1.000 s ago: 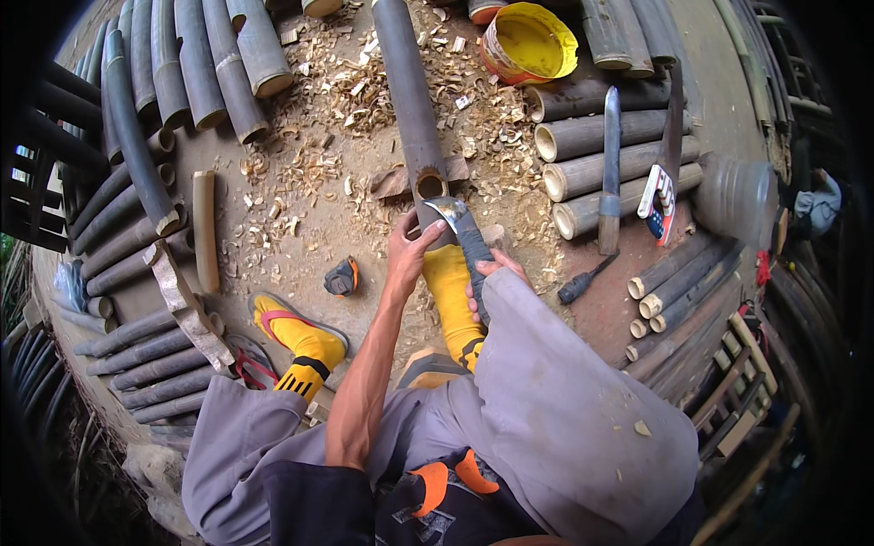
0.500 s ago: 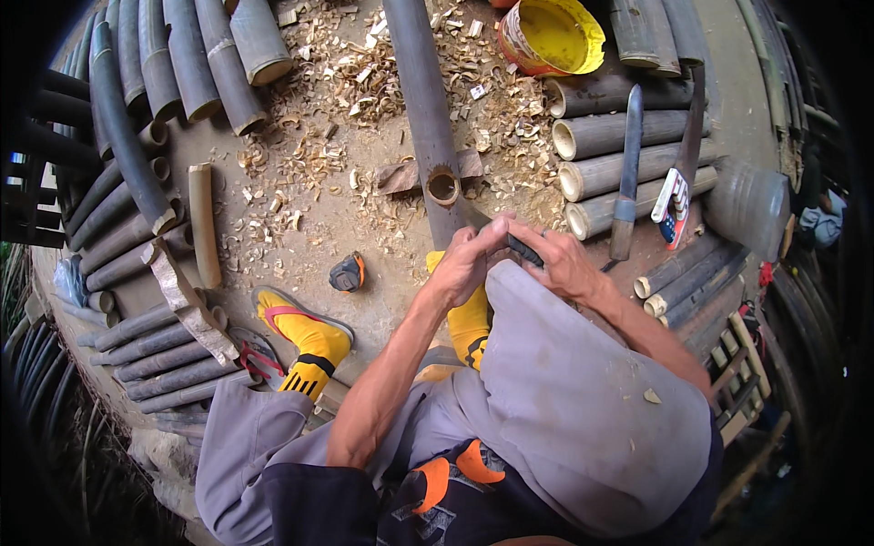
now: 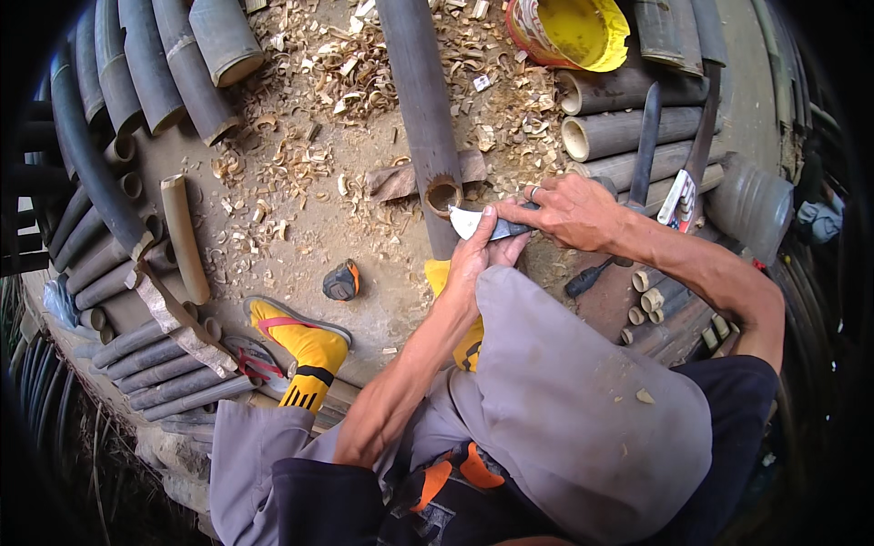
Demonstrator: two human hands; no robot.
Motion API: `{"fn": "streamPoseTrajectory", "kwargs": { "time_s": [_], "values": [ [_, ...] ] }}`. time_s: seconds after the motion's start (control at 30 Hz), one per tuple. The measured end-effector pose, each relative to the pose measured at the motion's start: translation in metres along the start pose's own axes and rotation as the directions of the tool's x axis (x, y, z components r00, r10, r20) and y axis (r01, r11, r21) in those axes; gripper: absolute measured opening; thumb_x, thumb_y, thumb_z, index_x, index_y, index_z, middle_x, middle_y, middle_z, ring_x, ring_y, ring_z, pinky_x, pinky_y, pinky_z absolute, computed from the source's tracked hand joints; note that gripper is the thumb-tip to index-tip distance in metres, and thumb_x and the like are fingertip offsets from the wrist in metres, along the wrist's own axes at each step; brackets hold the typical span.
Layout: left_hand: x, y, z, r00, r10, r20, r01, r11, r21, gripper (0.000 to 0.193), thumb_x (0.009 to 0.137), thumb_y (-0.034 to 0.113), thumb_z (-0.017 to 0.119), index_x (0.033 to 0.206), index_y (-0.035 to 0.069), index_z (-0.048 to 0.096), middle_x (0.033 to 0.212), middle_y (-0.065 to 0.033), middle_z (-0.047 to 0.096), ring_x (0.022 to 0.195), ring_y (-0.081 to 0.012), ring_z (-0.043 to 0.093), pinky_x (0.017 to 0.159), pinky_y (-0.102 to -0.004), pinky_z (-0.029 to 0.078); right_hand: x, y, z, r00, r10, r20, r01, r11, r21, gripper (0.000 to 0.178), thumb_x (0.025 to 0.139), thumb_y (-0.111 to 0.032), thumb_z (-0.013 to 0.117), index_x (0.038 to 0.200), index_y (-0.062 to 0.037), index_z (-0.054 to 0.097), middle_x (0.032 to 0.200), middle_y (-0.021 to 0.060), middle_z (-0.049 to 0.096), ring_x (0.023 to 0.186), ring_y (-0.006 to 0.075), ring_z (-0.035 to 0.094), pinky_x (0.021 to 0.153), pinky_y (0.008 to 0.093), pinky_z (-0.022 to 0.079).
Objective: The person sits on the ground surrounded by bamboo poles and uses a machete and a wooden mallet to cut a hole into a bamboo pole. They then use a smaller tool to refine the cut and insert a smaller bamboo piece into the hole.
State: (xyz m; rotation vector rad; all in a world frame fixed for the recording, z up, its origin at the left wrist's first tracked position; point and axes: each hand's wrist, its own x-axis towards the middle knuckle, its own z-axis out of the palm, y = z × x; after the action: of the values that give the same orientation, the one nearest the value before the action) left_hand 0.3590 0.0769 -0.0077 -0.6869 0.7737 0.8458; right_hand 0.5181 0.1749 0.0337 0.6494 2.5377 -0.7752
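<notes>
A long dark bamboo pole (image 3: 421, 100) lies lengthwise ahead of me, propped on a reddish-brown block (image 3: 391, 182). A round hole (image 3: 443, 196) with a rough, pale rim shows in the pole's near part. Just beside that hole is the bright, curved blade of a short knife (image 3: 466, 222). My left hand (image 3: 484, 255) is closed round the knife from below, thumb along the blade. Reaching in from the right, my right hand (image 3: 574, 211) grips its dark rear part, which the fingers partly hide.
Wood shavings (image 3: 364, 82) litter the ground. A tape measure (image 3: 342, 280) lies left of the pole. At right, a long knife (image 3: 647, 136) and a saw (image 3: 681, 200) rest on bamboo pieces (image 3: 628, 136), below a yellow-lined bucket (image 3: 583, 32). More bamboo (image 3: 155, 355) is stacked left.
The right hand has moved up and right, its elbow swinging outward. The knife has turned, and its bright blade shows beside the hole. My left hand has shifted slightly right.
</notes>
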Motion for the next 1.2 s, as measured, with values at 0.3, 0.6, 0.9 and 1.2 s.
{"fn": "streamPoseTrajectory", "kwargs": {
  "time_s": [0.3, 0.6, 0.9, 1.2],
  "values": [
    [-0.018, 0.05, 0.006, 0.945, -0.069, -0.319, 0.263, 0.741, 0.618, 0.026, 0.095, 0.024, 0.047, 0.101, 0.001, 0.057, 0.095, -0.0132, 0.063, 0.089, -0.0235, 0.062, 0.082, -0.0374, 0.053, 0.008, -0.074, 0.052, 0.926, 0.373, -0.05, -0.217, 0.637, 0.739, 0.057, 0.079, -0.014, 0.062, 0.133, -0.0143, 0.042, 0.087, 0.0144, 0.064, 0.07, 0.0314, 0.065, 0.06, 0.0414, 0.053],
    [0.004, 0.055, 0.023, 0.966, -0.051, -0.254, 0.25, 0.439, 0.863, 0.031, 0.092, 0.026, 0.044, 0.102, 0.0, 0.058, 0.09, -0.0126, 0.064, 0.086, -0.0238, 0.062, 0.078, -0.0393, 0.049, 0.009, -0.088, 0.041, 0.762, 0.647, -0.024, -0.355, 0.449, 0.82, 0.045, 0.083, -0.016, 0.056, 0.126, -0.0111, 0.045, 0.089, 0.0183, 0.063, 0.087, 0.034, 0.062, 0.071, 0.0426, 0.049],
    [-0.001, 0.041, 0.017, 0.979, 0.05, 0.2, -0.055, 0.998, 0.02, 0.031, 0.096, 0.022, 0.047, 0.116, -0.002, 0.053, 0.116, -0.0148, 0.057, 0.111, -0.0249, 0.055, 0.101, -0.038, 0.043, 0.041, -0.029, -0.045, 0.986, 0.153, -0.059, -0.157, 0.986, -0.059, 0.028, 0.076, -0.013, 0.061, 0.103, -0.0101, 0.058, 0.067, 0.0085, 0.064, 0.063, 0.0243, 0.065, 0.053, 0.0389, 0.047],
    [0.008, -0.005, 0.021, 0.942, 0.201, 0.268, -0.067, 0.896, -0.438, 0.039, 0.097, 0.028, 0.047, 0.123, -0.001, 0.046, 0.13, -0.0131, 0.049, 0.127, -0.0258, 0.042, 0.112, -0.0405, 0.03, 0.064, 0.004, -0.058, 0.973, -0.183, 0.142, 0.211, 0.952, -0.223, 0.013, 0.078, -0.02, 0.059, 0.089, -0.0125, 0.057, 0.064, 0.0052, 0.061, 0.058, 0.0236, 0.063, 0.05, 0.0377, 0.044]
  ]
}}
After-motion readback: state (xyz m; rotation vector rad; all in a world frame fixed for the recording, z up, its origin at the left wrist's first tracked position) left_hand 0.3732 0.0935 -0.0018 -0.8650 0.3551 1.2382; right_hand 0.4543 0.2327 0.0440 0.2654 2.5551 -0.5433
